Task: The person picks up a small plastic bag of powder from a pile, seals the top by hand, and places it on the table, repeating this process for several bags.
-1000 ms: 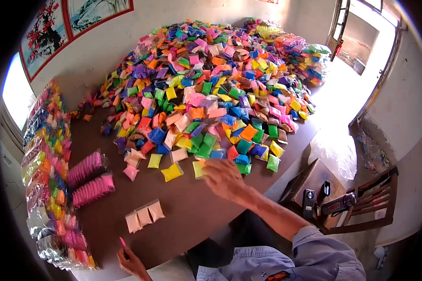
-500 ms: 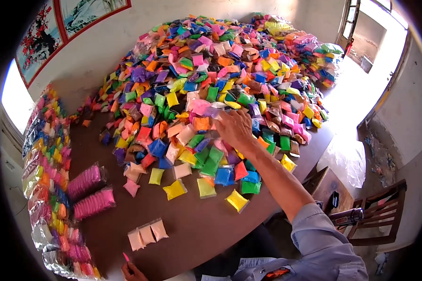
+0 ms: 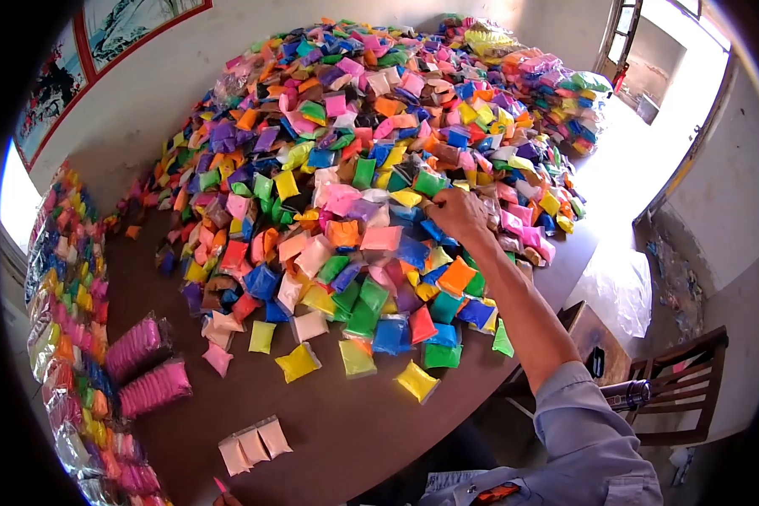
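Observation:
My right hand [image 3: 462, 214] reaches into the big pile of small coloured packets [image 3: 371, 173]. Its fingers are curled down among the packets beside a green packet [image 3: 431, 183] and a yellow one [image 3: 406, 198]; what they grip is hidden. At the bottom edge, only a small part of my left hand [image 3: 227, 500] shows, closed on a thin pink pointed thing [image 3: 220, 485]. Just above it on the table, a row of three pale peach packets [image 3: 255, 445] lies side by side.
Two bundles of magenta packets [image 3: 154, 389] lie on the brown table [image 3: 329, 430] at the left. Beyond them, bagged packets [image 3: 72, 337] line the left edge. A wooden chair [image 3: 683, 388] and a white plastic bag [image 3: 620, 291] are at the right.
My right hand has moved right across the pile, from near the purple packet. A salmon packet now shows where it was. The view has shifted slightly, and less of my left hand shows.

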A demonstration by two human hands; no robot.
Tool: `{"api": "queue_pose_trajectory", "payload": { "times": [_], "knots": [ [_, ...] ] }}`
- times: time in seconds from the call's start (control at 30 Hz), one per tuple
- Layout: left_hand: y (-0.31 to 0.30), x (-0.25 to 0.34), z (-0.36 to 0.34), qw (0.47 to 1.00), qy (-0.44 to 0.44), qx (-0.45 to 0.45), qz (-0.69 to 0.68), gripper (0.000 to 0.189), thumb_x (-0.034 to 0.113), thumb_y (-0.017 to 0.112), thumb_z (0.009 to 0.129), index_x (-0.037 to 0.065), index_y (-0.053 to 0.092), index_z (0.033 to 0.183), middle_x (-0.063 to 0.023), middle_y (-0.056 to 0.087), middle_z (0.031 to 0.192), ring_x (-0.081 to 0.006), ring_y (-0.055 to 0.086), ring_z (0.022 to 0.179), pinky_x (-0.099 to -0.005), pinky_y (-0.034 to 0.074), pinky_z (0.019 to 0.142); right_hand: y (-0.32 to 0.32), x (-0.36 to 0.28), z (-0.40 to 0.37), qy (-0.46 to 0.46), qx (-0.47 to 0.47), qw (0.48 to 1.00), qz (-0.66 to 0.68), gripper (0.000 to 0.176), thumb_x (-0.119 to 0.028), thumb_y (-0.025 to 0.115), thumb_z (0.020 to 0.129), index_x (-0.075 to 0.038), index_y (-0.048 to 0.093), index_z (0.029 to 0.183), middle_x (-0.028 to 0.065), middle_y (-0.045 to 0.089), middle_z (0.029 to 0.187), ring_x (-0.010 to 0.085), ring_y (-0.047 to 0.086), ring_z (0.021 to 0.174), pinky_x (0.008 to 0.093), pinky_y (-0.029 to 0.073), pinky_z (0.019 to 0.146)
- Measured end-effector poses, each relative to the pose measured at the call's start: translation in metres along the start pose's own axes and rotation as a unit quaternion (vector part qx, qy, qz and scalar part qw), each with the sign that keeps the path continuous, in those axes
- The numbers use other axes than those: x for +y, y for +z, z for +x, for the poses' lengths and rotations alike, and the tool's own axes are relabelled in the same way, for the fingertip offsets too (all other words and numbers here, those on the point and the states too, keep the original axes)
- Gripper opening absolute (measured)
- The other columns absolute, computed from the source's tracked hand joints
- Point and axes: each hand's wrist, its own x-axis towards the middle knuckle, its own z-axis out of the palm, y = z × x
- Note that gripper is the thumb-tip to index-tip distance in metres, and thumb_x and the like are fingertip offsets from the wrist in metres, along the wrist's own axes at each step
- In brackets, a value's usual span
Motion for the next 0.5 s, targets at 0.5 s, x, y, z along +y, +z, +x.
{"api": "queue_pose_trajectory", "payload": {
  "times": [0.5],
  "knots": [
    [-0.007, 0.008, -0.005, 0.994, -0.007, 0.017, -0.111, 0.025, 0.014, 0.065, 0.107, -0.004, 0.075, 0.122, -0.0199, 0.077, 0.114, -0.0279, 0.075, 0.100, -0.0366, 0.059, 0.090, -0.001, 0.033, -0.149, 0.005, 0.011, 0.925, 0.379, 0.017, -0.017, 0.077, 0.093, -0.003, 0.068, 0.095, 0.0030, 0.070, 0.077, 0.0089, 0.063, 0.062, 0.0261, 0.051, 0.054]
  ]
}}
